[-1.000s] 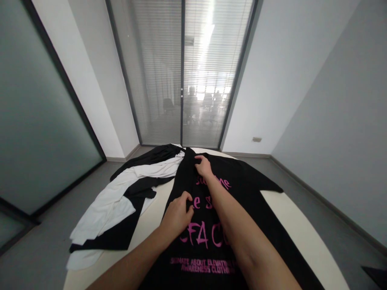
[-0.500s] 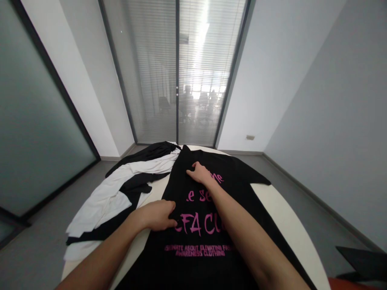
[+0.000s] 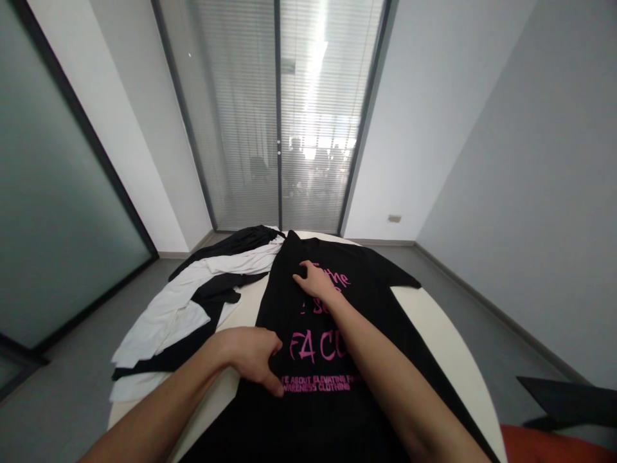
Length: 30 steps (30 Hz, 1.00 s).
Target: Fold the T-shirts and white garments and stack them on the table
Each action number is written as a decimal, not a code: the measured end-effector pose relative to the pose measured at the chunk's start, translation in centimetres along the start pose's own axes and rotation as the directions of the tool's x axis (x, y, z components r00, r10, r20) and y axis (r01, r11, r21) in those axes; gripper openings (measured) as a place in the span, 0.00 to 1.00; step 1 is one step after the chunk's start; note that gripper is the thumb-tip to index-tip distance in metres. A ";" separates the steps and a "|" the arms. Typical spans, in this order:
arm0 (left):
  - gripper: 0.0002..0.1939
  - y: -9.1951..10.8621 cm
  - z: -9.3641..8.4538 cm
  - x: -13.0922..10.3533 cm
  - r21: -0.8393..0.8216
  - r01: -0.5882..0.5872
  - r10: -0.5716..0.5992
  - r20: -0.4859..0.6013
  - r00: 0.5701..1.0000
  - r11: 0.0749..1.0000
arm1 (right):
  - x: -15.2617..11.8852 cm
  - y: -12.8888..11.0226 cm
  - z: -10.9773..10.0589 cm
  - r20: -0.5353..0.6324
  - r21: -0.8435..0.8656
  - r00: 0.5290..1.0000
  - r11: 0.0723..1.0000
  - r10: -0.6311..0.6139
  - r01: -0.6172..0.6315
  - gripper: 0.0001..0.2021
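A black T-shirt [image 3: 308,418] with pink lettering lies spread on the table, its neck end away from me. Part of the lettering on the left is covered. My left hand [image 3: 255,357] rests on the shirt's left edge, thumb and forefinger spread wide, holding nothing visible. Farther up, my right hand [image 3: 313,283] lies on the upper front of the shirt. Its fingers are bent, with a small gap between thumb and forefinger. The right forearm hides some of the print.
Left of the shirt, a loose pile of white clothes [image 3: 164,315] and black clothes [image 3: 216,289] lies on the pale round-edged table [image 3: 457,347]. Behind stand glass panels with blinds [image 3: 241,128]. At lower right is a red seat [image 3: 549,447] beside a dark panel [image 3: 569,402].
My left hand has come nearer to me along the shirt's edge, and its thumb has spread apart. My right hand has shifted slightly toward me. The view has swung a little.
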<state>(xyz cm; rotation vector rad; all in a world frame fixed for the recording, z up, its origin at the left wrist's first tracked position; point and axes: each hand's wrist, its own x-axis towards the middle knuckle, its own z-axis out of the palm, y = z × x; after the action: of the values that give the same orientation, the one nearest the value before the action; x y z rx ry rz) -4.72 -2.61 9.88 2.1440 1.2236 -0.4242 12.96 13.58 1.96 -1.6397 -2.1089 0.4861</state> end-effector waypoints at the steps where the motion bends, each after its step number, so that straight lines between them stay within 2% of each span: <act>1: 0.20 0.0 0.1 0.1 -0.061 -0.016 0.019 0.045 0.999 0.998 | -0.3 0.0 -0.1 0.017 0.007 1.000 1.000 0.002 -0.002 0.27; 4: 0.21 0.4 0.2 0.4 -0.299 -0.018 0.084 0.209 0.974 0.954 | -1.1 0.0 -0.4 0.061 0.029 0.997 0.999 -0.038 0.036 0.29; 7: 0.24 1.6 0.4 0.7 -0.450 0.039 0.119 0.318 0.941 0.892 | -1.8 0.3 -0.4 0.040 0.024 0.995 0.996 -0.090 0.089 0.26; 10: 0.32 2.4 0.5 0.6 -0.425 0.069 0.110 0.384 0.917 0.902 | -2.4 0.8 0.0 0.026 0.025 0.991 0.991 -0.134 0.133 0.24; 13: 0.39 2.5 0.6 0.4 -0.351 0.055 0.082 0.366 0.927 0.935 | -3.1 1.5 0.4 0.025 0.076 0.977 0.975 -0.210 0.208 0.25; 16: 0.37 2.8 1.0 0.1 -0.313 0.096 0.040 0.402 0.915 0.945 | -3.8 2.3 0.8 -0.016 0.129 0.956 0.948 -0.291 0.291 0.24; 18: 0.31 3.4 1.4 0.0 -0.280 0.126 0.023 0.475 0.880 0.952 | -4.2 2.7 1.0 -0.048 0.143 0.941 0.930 -0.335 0.339 0.20; 20: 0.26 4.2 1.8 -0.2 -0.288 0.120 0.055 0.534 0.844 0.950 | -4.5 2.9 1.1 -0.066 0.149 0.932 0.920 -0.357 0.363 0.15; 23: 0.20 5.3 2.4 -0.1 -0.369 0.040 0.202 0.592 0.781 0.929 | -4.8 2.8 1.0 -0.073 0.160 0.933 0.919 -0.352 0.360 0.13; 25: 0.17 5.4 2.6 0.4 -0.434 -0.012 0.311 0.626 0.716 0.901 | -4.9 2.6 0.8 -0.081 0.165 0.936 0.922 -0.342 0.351 0.14; 26: 0.17 5.3 2.7 0.7 -0.478 -0.037 0.366 0.619 0.695 0.878 | -5.0 2.5 0.7 -0.085 0.167 0.936 0.922 -0.341 0.351 0.14; 27: 0.17 5.1 2.9 1.1 -0.524 -0.073 0.419 0.581 0.698 0.849 | -5.0 2.4 0.7 -0.091 0.169 0.936 0.921 -0.341 0.351 0.14; 28: 0.17 4.8 3.0 1.6 -0.556 -0.128 0.458 0.509 0.729 0.821 | -5.1 2.4 0.6 -0.097 0.172 0.935 0.920 -0.341 0.353 0.14; 30: 0.16 4.1 3.5 2.4 -0.514 -0.316 0.496 0.262 0.828 0.797 | -5.2 2.4 0.5 -0.102 0.182 0.934 0.917 -0.343 0.356 0.15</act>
<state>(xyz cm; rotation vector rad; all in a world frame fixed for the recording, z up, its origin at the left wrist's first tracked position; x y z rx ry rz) 0.19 -4.87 7.40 1.7400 0.5283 -0.3068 15.72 9.13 -0.28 -1.1204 -2.1612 0.4950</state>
